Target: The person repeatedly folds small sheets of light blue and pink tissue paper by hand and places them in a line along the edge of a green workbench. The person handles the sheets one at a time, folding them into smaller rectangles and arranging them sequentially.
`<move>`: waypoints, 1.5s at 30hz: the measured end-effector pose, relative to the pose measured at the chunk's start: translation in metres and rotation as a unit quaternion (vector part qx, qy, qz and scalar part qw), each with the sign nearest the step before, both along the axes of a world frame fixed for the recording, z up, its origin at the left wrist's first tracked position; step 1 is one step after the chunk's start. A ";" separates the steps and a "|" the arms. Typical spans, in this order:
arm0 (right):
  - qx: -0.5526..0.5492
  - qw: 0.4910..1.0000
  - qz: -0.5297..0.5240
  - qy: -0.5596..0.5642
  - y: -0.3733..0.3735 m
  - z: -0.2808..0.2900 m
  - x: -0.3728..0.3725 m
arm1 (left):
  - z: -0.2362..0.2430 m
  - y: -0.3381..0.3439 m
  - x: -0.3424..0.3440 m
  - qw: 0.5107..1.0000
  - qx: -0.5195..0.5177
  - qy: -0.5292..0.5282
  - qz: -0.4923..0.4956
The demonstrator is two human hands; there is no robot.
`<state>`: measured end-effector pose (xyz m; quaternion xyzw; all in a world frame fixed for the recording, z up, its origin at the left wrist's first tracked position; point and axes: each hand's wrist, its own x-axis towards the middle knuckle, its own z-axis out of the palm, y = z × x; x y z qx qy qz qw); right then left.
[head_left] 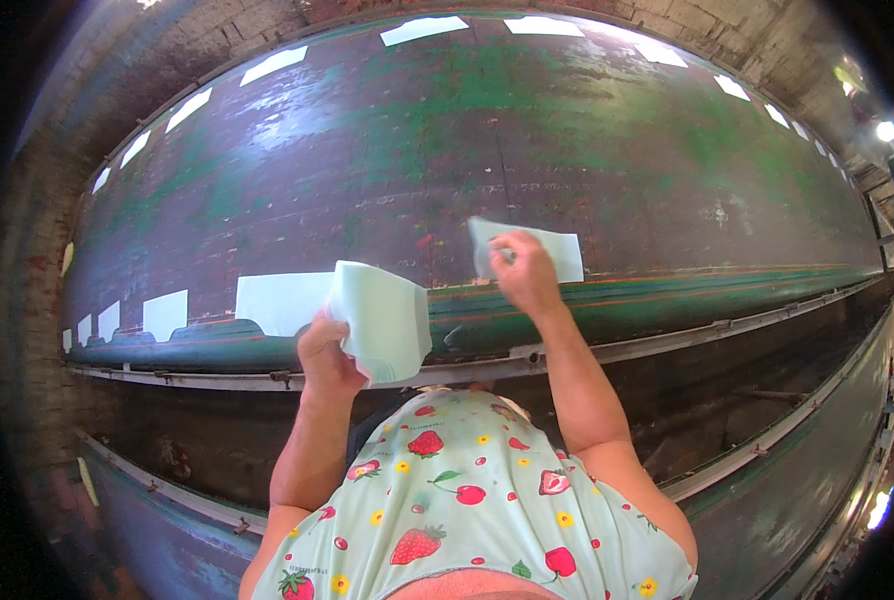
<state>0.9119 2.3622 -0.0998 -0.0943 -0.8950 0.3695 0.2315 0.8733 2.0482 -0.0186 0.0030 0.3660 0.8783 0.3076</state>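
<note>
A stack of thin pale white cut pieces (385, 322), cloth or paper, is gripped at its left edge by my left hand (327, 352), thumb on top. The stack hangs just above the table's near edge. Farther right, my right hand (527, 278) is closed with its fingers pinched at a single pale piece (562, 254), whose left corner lifts and looks see-through. The rest of that piece lies against the table (367, 200). Just left of the stack, another flat pale piece (272, 300) with a curved lower edge lies partly behind it.
The long table has a worn dark and green surface. More pale pieces (167, 314) lie spaced along its near left edge, and others (424, 31) along the far edge. A metal rail (217, 381) runs along the near side. Behind me stands a second long table (182, 540).
</note>
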 end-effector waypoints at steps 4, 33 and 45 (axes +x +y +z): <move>-0.100 0.991 0.082 0.033 -0.038 0.001 0.013 | -0.002 0.015 0.007 0.997 -0.078 -0.001 0.001; -0.455 0.886 0.077 -0.038 0.036 0.047 0.133 | -0.034 0.164 0.068 0.982 -0.106 0.089 -0.129; -0.282 0.955 0.077 -0.053 0.180 0.045 0.201 | -0.019 0.313 0.164 0.962 -0.231 0.137 -0.050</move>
